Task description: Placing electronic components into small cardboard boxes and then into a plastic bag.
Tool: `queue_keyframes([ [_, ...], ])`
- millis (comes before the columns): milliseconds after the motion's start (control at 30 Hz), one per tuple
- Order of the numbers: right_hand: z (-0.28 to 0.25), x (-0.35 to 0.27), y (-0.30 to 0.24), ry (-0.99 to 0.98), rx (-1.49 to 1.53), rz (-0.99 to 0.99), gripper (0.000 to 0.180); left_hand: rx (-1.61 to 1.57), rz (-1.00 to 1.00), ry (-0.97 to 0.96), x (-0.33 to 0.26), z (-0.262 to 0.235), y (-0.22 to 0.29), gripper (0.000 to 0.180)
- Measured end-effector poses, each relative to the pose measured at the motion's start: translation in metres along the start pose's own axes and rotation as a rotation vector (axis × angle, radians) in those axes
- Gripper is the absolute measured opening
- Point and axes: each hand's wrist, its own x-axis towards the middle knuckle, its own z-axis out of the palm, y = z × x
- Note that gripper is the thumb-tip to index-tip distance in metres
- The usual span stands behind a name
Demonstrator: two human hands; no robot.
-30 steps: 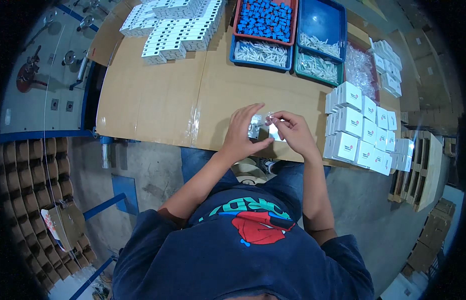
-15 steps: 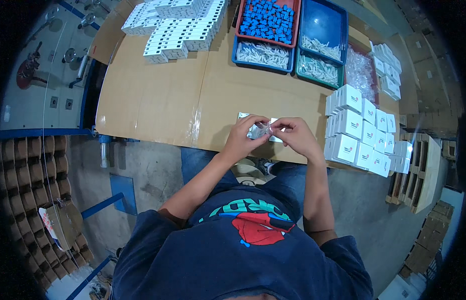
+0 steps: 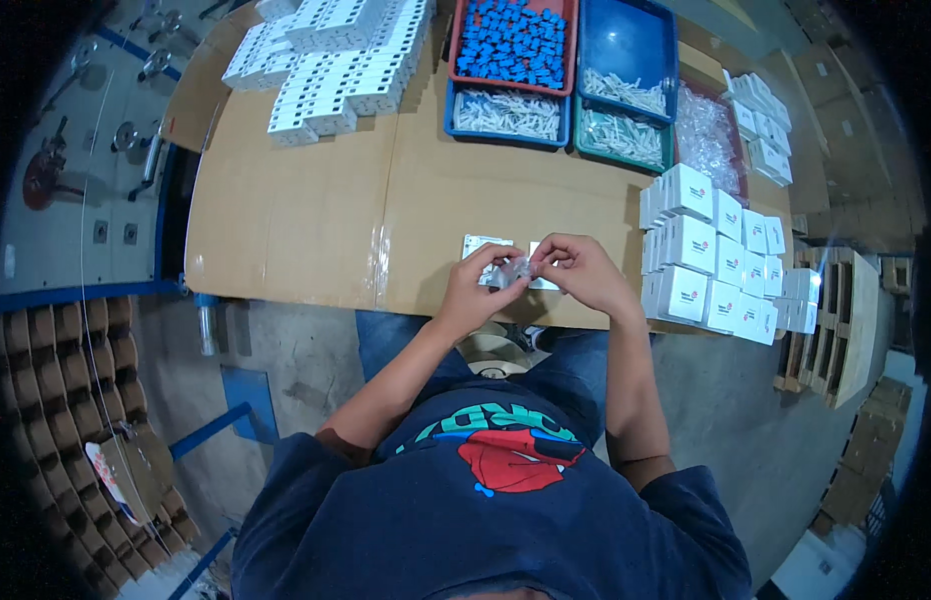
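In the head view, right of the right hand (image 3: pixel 589 275), stacked white boxes (image 3: pixel 690 245); well ahead and left of the left hand (image 3: pixel 468 295), piled white blocks (image 3: pixel 351 70). Ahead of both, a red tray (image 3: pixel 513 87) of small blue pieces, a lower blue tray (image 3: pixel 506 141), a green tray (image 3: pixel 626 160) and an upper blue tray (image 3: pixel 631 50), all three with slim white pieces. Between the hands, close together, a small, crinkled clear packet (image 3: pixel 512 272), pinched in right fingertips, gripped by left fingers and thumb.
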Motion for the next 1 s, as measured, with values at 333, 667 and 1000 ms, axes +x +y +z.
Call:
queue_keyframes([
  [333,-0.112,0.069,0.031,0.3,-0.135,-0.062,0.015,-0.033,-0.104,0.012,-0.005,0.003,-0.025,0.038],
  [667,-0.226,0.199,0.024,0.885,-0.658,-0.213,0.02,-0.013,-0.14,-0.022,-0.014,0.004,-0.026,0.036],
  [1000,-0.227,0.264,0.028,0.71,-1.01,-0.166,0.019,0.011,-0.17,-0.033,-0.008,-0.005,-0.022,0.035],
])
